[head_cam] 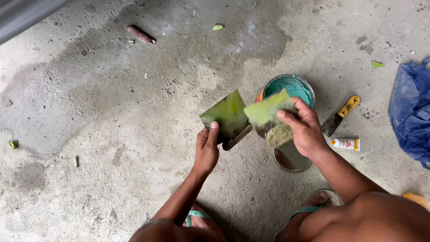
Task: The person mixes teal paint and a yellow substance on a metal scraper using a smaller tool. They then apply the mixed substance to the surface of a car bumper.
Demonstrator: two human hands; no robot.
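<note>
The left hand [207, 150] grips a green-smeared plate [227, 117] at centre; the right hand [304, 130] pinches a second blade [268, 110] whose edge meets it. At 3 o'clock of them a tin [290, 87] holds teal paint, its lid [289, 157] on the floor [89, 112] at 6 o'clock of it

Rough matt concrete floor [112, 134], glossy metal paint tin [289, 87], putty-smeared metal blades [228, 118], crinkled blue plastic sheet [410, 112].
</note>
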